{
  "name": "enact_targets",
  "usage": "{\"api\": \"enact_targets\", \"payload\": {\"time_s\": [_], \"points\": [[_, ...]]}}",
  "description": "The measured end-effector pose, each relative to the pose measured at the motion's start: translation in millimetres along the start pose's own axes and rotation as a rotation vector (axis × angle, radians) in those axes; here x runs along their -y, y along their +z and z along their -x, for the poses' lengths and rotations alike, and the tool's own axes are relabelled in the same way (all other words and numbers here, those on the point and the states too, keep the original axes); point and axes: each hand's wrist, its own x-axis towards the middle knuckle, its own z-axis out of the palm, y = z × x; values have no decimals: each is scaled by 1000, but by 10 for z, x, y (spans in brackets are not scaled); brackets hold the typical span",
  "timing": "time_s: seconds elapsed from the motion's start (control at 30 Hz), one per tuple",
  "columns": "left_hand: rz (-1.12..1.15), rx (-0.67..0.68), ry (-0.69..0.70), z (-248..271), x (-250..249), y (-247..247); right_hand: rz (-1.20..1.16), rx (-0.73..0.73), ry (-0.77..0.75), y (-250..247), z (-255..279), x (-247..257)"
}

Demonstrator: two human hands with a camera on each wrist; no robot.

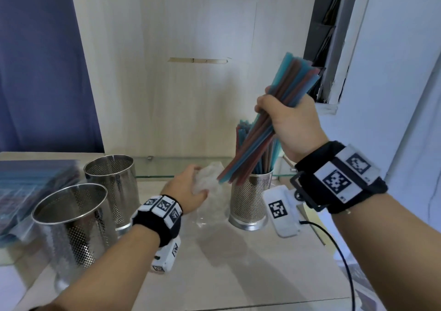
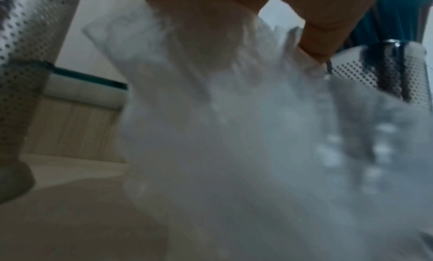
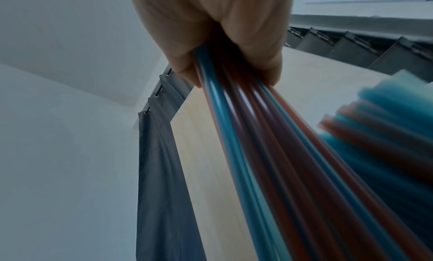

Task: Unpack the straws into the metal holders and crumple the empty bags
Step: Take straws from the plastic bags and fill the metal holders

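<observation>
Right hand [image 1: 292, 124] grips straw bundle [image 1: 281, 110]; left hand [image 1: 188, 189] clutches bag [image 1: 210, 179]; three holders [image 1: 69, 224].

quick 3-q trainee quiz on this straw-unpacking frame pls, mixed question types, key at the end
1. True or false: all three metal holders contain straws.
2. What does the left hand grip?
A. a straw bundle
B. a clear plastic bag
C. a holder
3. Fill in: the right hand holds its bundle of straws tilted above the ____ holder.

Key:
1. False. Only the right holder has straws; the near-left holder and the far-left holder look empty.
2. B, the plastic bag.
3. right
</observation>
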Motion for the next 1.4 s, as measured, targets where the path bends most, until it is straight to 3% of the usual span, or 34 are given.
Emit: {"api": "enact_targets", "payload": {"time_s": [0.07, 0.17, 0.23, 0.4, 0.5, 0.67, 0.8, 0.97, 1.13, 1.27, 1.4], "points": [[-21, 44, -14, -70, 49, -68, 82, 7, 6, -108, -6, -19], [-237, 127, -33, -131, 119, -147, 227, 23, 59, -217, 36, -156], [-315, 116, -20, -143, 102, -240, 278, 28, 91, -283, 84, -234], [-126, -67, 178, -77, -366, -536, 309, 9, 92, -459, 125, -239], [-22, -84, 255, -31, -729, -483, 287, -25, 90, -559, 78, -185], [152, -72, 204, -148, -1110, -98, 253, -94, 37, -751, 37, -52], [315, -152, 159, -271, -1190, 168, 234, -123, 37, -884, 58, -29], [364, -198, 167, -366, -1216, 348, 217, -134, 21, -1016, 46, -2], [290, -302, 315, -401, -1247, 437, 208, -141, -15, -1124, 11, -23], [83, -503, 526, -384, -1149, 486, 175, -163, -2, -1165, 21, -105], [59, -629, 700, -419, -1065, 505, 154, -171, 4, -1159, 9, -166]]}}
